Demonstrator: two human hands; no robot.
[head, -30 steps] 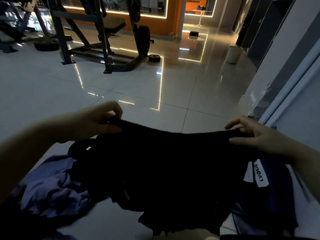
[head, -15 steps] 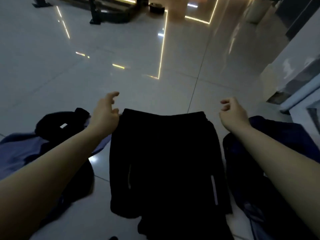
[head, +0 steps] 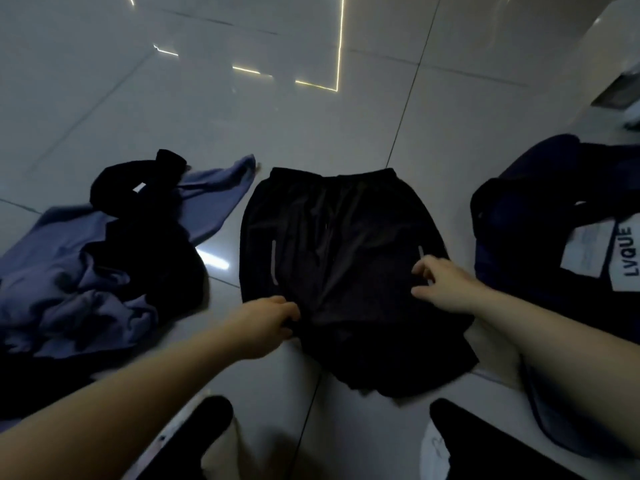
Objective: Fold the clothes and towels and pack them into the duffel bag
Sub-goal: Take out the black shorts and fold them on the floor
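Black shorts [head: 346,244] with reflective side stripes lie spread flat on the tiled floor, waistband away from me. My left hand [head: 273,320] pinches the hem of their left leg. My right hand [head: 440,285] hovers at the right side by the stripe, fingers loosely spread and touching the cloth. A dark navy duffel bag [head: 540,209] with a white "LVQUE" label lies on the right. A heap on the left holds a purple-blue garment [head: 65,271] and a black garment [head: 145,216].
The pale tiled floor [head: 311,126] stretches ahead with bright reflected light lines. My dark knees or shoes [head: 485,445] show at the bottom edge. A wall base stands at the far right.
Both hands let go of the waistband after the shorts were laid on the floor and have drawn back to the leg area. The camera has tilted further down.
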